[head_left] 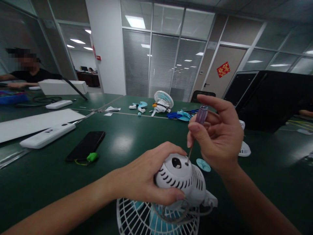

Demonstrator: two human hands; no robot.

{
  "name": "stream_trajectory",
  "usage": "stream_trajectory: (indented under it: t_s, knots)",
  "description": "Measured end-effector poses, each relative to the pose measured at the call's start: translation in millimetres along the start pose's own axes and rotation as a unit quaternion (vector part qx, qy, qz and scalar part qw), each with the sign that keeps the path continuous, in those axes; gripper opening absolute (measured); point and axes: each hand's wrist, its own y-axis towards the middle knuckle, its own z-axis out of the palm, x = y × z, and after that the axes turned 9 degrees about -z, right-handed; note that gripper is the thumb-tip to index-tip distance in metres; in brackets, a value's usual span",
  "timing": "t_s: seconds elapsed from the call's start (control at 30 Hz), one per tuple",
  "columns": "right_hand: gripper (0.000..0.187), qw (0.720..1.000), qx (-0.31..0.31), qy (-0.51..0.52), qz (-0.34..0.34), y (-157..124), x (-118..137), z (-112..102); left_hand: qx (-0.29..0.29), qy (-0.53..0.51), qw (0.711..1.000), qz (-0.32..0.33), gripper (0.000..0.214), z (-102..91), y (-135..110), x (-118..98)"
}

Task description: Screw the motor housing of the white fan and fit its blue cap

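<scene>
Both hands are busy. L hand [146,178] clasps the white fan [174,178] from the L, fingers over the far side of its rounded back, thumb across the near side. R hand [217,137] pinches a screwdriver [201,115] by its clear purple handle, btwn thumb & fingers, w/ 1 finger raised clear of it.

Fan's right in front of the person, above the green worktop [137,140] in view: back end up, grille [146,217] at the bottom edge of view, neck [211,199] pointing R.

Key relation: screwdriver tip vs. the small hole [187,164] in the fan's back. Tip's at the hole; can't tell if it's seated on a screw. Screwdriver's long axis is steep, not upright: handle end leans up & R. Hole's just R of a bigger dark opening [176,162]. L hand is nearer the hole, its fingers just beside; R hand hangs above & to the R.

Also on the worktop: light-blue disc [203,165] near the fan's R side, black phone [88,143] off L, 2nd fan [160,107] well apart at the far side.
</scene>
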Motion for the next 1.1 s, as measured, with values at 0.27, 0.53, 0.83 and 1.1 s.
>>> stream_trajectory:
  t_s: [0.27,0.53,0.83,1.1]
  knots:
    - [0.027,0.998,0.037,-0.047,-0.033,3.4,4.9,-18.2,-0.002,0.004,1.0,0.01,0.062,0.1,0.2,1.0]
    - [0.017,1.0,-0.008,-0.028,-0.006,14.1,13.7,-24.3,0.007,-0.001,0.999,0.037,0.057,-0.7,1.8,3.3]
    - [0.019,0.998,0.0,0.06,-0.032,14.2,12.0,-23.0,0.006,-0.012,0.999,0.049,0.051,-1.3,2.8,0.5]
    - [0.023,0.999,0.018,0.026,-0.026,12.8,15.0,-30.7,0.014,-0.02,0.999,0.042,0.049,-2.3,3.6,-1.5]
